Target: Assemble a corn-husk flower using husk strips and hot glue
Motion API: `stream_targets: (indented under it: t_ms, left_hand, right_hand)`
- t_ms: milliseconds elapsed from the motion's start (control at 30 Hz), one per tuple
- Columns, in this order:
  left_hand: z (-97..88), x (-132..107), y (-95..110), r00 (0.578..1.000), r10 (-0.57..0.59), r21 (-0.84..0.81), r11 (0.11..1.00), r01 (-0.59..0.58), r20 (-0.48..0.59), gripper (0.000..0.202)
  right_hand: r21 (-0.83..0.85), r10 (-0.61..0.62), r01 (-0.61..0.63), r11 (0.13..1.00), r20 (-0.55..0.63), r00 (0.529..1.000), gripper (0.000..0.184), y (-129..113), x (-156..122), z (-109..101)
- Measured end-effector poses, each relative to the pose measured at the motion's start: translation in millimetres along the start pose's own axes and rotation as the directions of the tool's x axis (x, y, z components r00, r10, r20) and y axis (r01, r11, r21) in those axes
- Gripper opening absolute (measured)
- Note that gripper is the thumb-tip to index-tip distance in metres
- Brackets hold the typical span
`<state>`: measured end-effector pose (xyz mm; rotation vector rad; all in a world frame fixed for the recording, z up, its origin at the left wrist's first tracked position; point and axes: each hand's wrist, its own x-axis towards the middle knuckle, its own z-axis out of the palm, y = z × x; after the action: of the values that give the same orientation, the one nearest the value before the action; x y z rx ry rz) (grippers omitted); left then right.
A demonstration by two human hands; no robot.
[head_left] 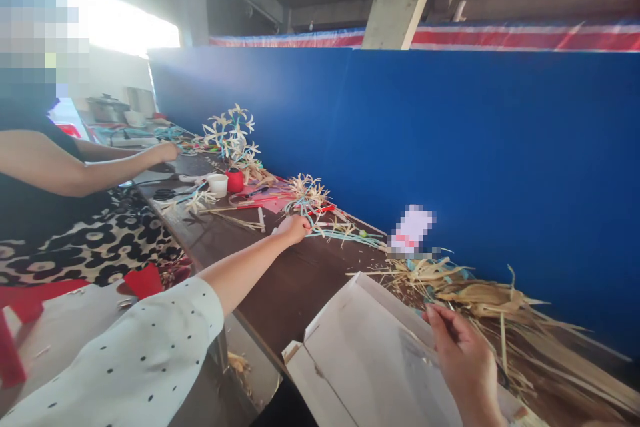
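My left arm, in a white dotted sleeve, stretches out over the dark wooden table [280,293]. My left hand [293,227] is closed around the stems of a bunch of straw flowers [310,195] lying on the table. My right hand [463,353] sits low at the right, fingers curled and pinching a thin dry straw strip at the edge of a heap of dry husks [480,293]. A flat pale cardboard sheet [370,353] lies under and beside this hand.
A person in a black patterned dress sits at left, a hand [167,152] reaching onto the table. A white cup [218,185], a red spool [235,181], scissors [165,194] and more straw flowers [231,133] lie further along. A blue partition [450,147] runs behind the table.
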<state>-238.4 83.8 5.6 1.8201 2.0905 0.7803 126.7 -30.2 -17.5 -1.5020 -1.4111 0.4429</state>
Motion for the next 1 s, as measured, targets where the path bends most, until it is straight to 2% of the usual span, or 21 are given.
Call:
stream_targets:
  t_ms: [100,267,367,467,567,733,867,1000]
  left_hand:
    - [4.5,7,12,0.999,-0.054,-0.061,0.997,0.054,0.005,0.022]
    - [26.7,23,35,0.99,-0.138,-0.117,0.983,0.14,0.027,0.023]
    - [39.2,28,40,0.985,-0.173,-0.126,0.976,0.175,0.027,0.021]
    - [43.6,28,38,0.982,-0.187,-0.141,0.972,0.187,0.017,0.022]
    - [38.8,24,34,0.984,-0.18,-0.168,0.97,0.178,0.005,0.022]
    - [20.6,11,28,0.986,-0.163,-0.266,0.952,0.152,-0.019,0.027]
    - [7.5,2,28,0.989,-0.142,-0.438,0.887,0.147,0.046,0.027]
    - [-6.0,-11,38,0.99,-0.087,-0.589,0.797,0.138,0.113,0.026]
  right_hand:
    - [-0.008,-0.013,0.013,1.0,0.008,1.0,0.043,-4,0,1]
    - [-0.059,-0.022,0.022,0.998,-0.006,1.0,0.041,-5,1,-1]
    - [-0.053,-0.02,0.019,0.998,-0.011,1.0,0.042,-4,1,-2]
    - [-0.049,-0.03,0.03,0.998,-0.011,0.999,0.04,-3,1,-1]
    - [-0.042,-0.057,0.056,0.998,-0.011,0.998,0.04,-1,1,1]
    - [-0.01,-0.043,0.043,0.999,0.001,0.999,0.041,0,1,2]
    - [-0.012,-0.03,0.03,0.999,-0.006,1.0,0.041,-3,1,-1]
    - [-0.026,-0.022,0.022,0.999,-0.015,1.0,0.041,-5,0,-2]
